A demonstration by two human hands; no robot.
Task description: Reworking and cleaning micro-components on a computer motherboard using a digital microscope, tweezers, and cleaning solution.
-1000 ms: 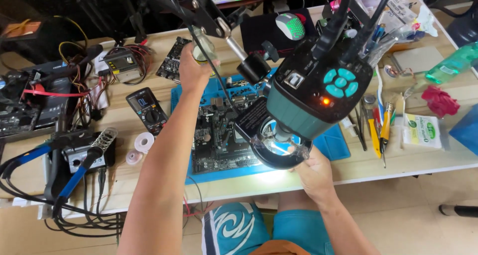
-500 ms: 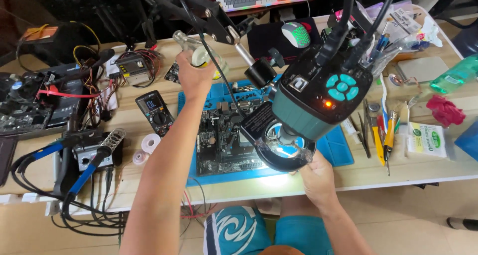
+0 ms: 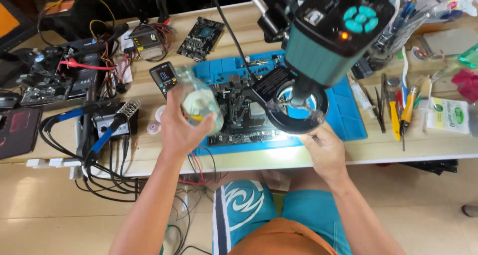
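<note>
The left hand [image 3: 181, 128] holds a clear plastic bottle [image 3: 198, 101] above the left edge of the blue mat [image 3: 351, 118], its fingers [image 3: 208, 120] wrapped round the bottle's lower part so that the bottle leans up and away from the palm. The picture blurs the bottle, and what is in it cannot be told beyond a pale, yellowish patch. Right of the bottle, a dark circuit board [image 3: 239, 115] lies on the mat, partly hidden by the hand.

The right hand [image 3: 326, 150] rests at the near edge of the mat, just below the lit ring light [image 3: 297, 108] of the teal microscope head [image 3: 333, 33] that hangs over the board. Its fingers [image 3: 311, 135] curl up toward the ring's rim — whether they grip it or only touch it cannot be told.

Left of the mat, a small black meter with a screen [image 3: 164, 76] lies on the wooden surface [image 3: 149, 93], close behind the left hand. Farther left of the mat stands a soldering station with a blue-handled iron [image 3: 107, 130] in its coil holder, amid a tangle of black cables. Beyond the mat's far left corner lies a second, smaller circuit board [image 3: 201, 38]. Right of the mat — tweezers, yellow-handled cutters [image 3: 409, 108] and other hand tools in a row.
</note>
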